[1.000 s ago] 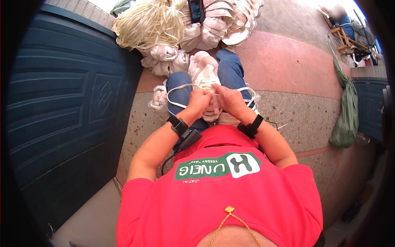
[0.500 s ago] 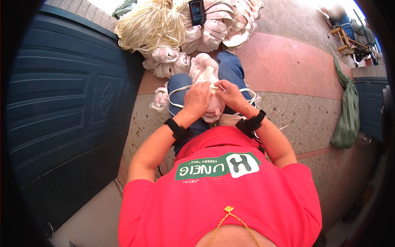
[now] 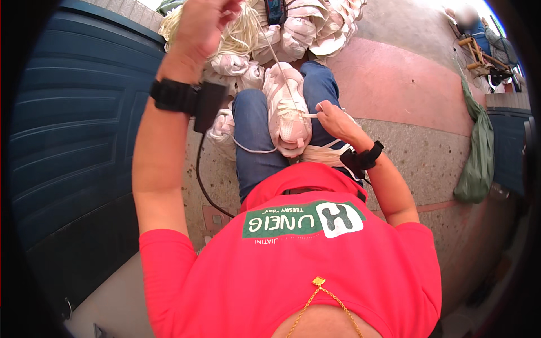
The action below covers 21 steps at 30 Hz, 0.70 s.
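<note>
A pale pink and white sneaker (image 3: 288,121) rests between my thighs, heel toward me, with a cream shoelace (image 3: 285,76) partly threaded through its upper. My left hand (image 3: 198,29) is raised far forward at the top edge, its fingers curled in and partly cut off. From the shoe, one end of the lace runs taut up to it. Just right of the shoe, my right hand (image 3: 333,119) pinches the other stretch of lace, pulled out sideways over my right thigh. Another length of lace loops loosely across my left thigh.
A heap of cream laces (image 3: 241,45) lies ahead, beside stacked pale shoe uppers (image 3: 301,36) and a dark phone (image 3: 275,11). A blue panelled door (image 3: 79,129) stands left. To the right hangs a green sack (image 3: 475,160); a person (image 3: 476,36) sits far off by a wooden frame.
My left hand has gone from the shoe up and forward, drawing the lace out taut. My right hand has shifted right, off the shoe, pulling its lace sideways. The shoe's lacing is now uncovered.
</note>
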Motion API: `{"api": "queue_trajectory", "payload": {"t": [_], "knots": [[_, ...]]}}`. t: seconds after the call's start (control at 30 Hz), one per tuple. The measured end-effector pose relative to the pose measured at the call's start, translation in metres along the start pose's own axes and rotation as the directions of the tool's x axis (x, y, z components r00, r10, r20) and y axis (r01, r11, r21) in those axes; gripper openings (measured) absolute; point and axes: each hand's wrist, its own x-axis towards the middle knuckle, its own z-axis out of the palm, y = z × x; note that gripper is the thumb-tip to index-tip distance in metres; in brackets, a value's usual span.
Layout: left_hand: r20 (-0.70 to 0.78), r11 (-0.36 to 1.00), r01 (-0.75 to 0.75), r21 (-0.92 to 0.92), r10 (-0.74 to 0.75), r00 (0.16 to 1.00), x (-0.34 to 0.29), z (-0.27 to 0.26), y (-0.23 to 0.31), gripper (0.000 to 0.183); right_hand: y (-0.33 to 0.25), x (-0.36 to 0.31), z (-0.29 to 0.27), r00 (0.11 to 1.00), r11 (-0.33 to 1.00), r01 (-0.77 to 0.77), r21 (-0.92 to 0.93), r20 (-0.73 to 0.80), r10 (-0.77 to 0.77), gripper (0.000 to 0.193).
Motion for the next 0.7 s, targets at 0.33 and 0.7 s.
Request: {"api": "queue_trajectory", "payload": {"t": [0.33, 0.7], "knots": [[-0.242, 0.996, -0.090, -0.018, 0.083, 0.967, -0.009, -0.050, 0.026, 0.016, -0.029, -0.007, 0.000, 0.990, 0.986, 0.103, -0.132, 0.112, -0.088, 0.023], [-0.289, 0.995, -0.068, -0.068, 0.045, 0.956, -0.005, -0.091, 0.009, 0.015, -0.009, 0.006, 0.025, 0.977, 0.977, 0.182, -0.108, -0.094, -0.193, 0.019]]}}
